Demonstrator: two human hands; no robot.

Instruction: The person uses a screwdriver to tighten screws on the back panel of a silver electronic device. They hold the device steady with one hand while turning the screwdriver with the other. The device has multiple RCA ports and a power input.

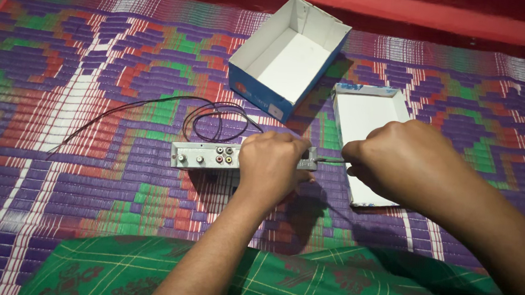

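At frame centre the left hand (272,162) clamps a small grey metal receiver box (206,156) against the woven mat (57,170) while the right hand (397,160) pinches a thin rod-like tool (329,161) at its end, which could slip if the box shifts

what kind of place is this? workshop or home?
Likely a home floor, not a workshop: the person sits on a woven patterned mat, a green checked cloth over the lap, with a small silver electronics box and an open cardboard box on the mat.
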